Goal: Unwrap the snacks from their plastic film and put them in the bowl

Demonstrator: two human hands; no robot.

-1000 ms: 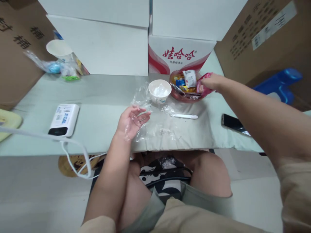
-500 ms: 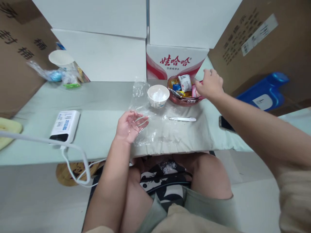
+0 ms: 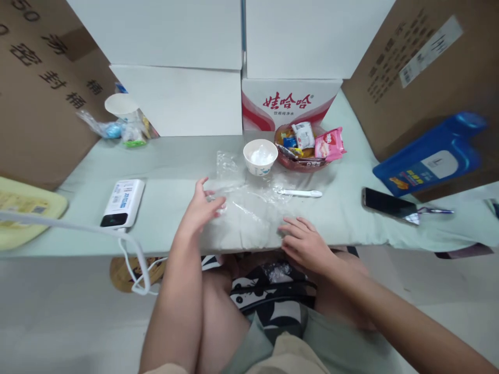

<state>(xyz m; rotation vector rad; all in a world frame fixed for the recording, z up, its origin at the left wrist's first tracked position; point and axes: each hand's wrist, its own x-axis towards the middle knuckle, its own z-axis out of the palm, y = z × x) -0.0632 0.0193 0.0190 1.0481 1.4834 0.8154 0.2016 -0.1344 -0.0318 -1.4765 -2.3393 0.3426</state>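
Note:
A sheet of clear plastic film lies crumpled on the pale green table in front of me. My left hand rests on its left edge, fingers curled and pinching the film. At the film's near right corner my right hand lies flat, its fingers stretched out and holding nothing. Just beyond the film stand a white bowl with something white inside and a white plastic spoon.
A red basket of snack packets, with a pink packet on its rim, stands behind the spoon. A phone and a blue container are at right. A power bank with a cable lies at left. Boxes wall the back.
My right hand has let go of the pink packet at the basket and come back to the near edge of the film. My left hand has turned over and closed on the film.

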